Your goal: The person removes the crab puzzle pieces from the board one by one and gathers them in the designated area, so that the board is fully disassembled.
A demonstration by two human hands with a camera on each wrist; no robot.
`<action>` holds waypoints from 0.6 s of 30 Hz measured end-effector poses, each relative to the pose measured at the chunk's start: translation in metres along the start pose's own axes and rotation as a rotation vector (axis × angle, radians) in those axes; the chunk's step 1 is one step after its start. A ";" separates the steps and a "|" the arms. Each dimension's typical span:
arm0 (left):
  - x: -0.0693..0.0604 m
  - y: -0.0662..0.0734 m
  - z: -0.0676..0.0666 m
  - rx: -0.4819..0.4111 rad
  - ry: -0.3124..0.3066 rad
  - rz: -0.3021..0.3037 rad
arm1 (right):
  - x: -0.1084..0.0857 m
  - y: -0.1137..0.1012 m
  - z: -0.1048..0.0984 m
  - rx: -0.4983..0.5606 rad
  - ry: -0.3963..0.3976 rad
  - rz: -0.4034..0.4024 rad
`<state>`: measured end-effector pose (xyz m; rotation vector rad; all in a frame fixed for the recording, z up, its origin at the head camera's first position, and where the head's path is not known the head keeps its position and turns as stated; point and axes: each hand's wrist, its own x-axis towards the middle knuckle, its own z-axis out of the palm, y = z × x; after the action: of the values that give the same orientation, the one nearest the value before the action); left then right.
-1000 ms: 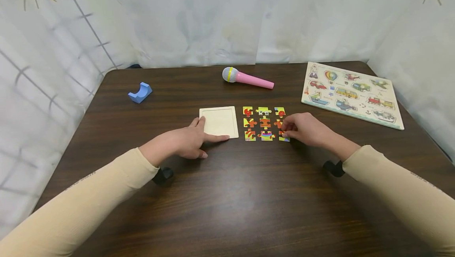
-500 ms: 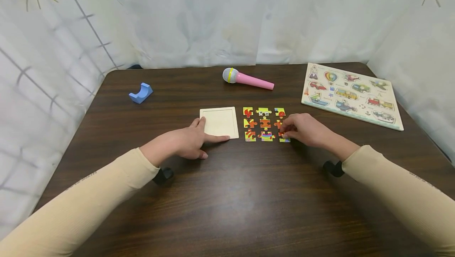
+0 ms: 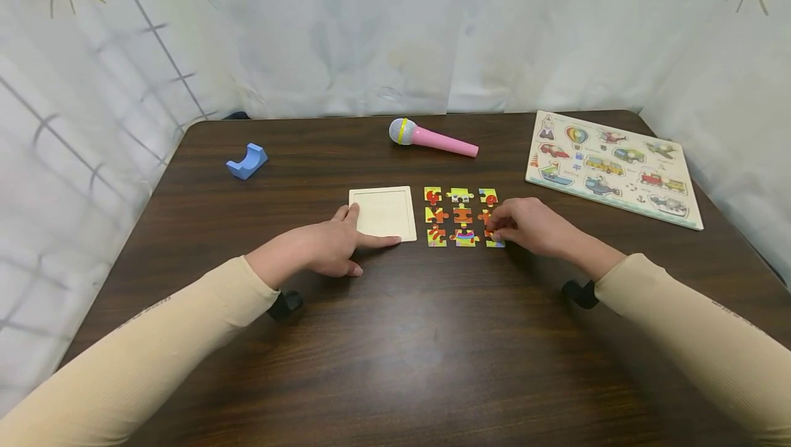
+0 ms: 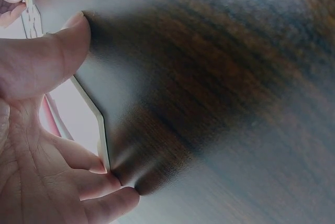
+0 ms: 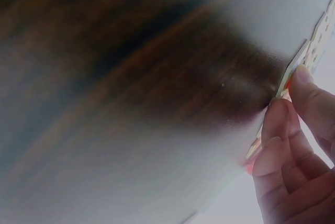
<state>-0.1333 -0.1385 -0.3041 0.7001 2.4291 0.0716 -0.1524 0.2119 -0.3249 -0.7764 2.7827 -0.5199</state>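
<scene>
My left hand (image 3: 330, 246) rests at the lower left of a pale wooden square tray (image 3: 382, 215). Its fingers are spread, the index finger lying along the near edge and other fingertips touching the left side. To the tray's right, colourful jigsaw pieces (image 3: 462, 215) lie in three spaced rows. With thumb and fingers, my right hand (image 3: 530, 226) pinches the near right corner jigsaw piece (image 3: 495, 243), which lies on the table. This hand partly covers that piece and the one behind it. In the right wrist view, the fingertips (image 5: 302, 75) meet at a piece's edge.
A pink toy microphone (image 3: 435, 138) lies behind the pieces. At the back left is a blue curved block (image 3: 248, 161). A wooden vehicle puzzle board (image 3: 612, 167) lies at the back right of the dark wooden table (image 3: 395, 337). White curtains hang around it.
The view shifts very slightly. Both hands, the tray and the jigsaw pieces keep practically the same places.
</scene>
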 end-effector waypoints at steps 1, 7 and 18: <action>0.000 0.000 0.000 0.001 0.000 0.000 | 0.000 0.000 0.000 0.000 -0.002 0.001; 0.001 0.000 0.000 0.006 0.002 0.000 | -0.001 0.001 0.001 0.000 0.001 0.007; 0.000 0.000 0.000 -0.015 -0.008 -0.008 | -0.004 0.005 -0.006 0.028 0.048 0.023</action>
<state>-0.1340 -0.1386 -0.3041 0.6827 2.4211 0.0831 -0.1535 0.2195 -0.3208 -0.7342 2.8187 -0.5788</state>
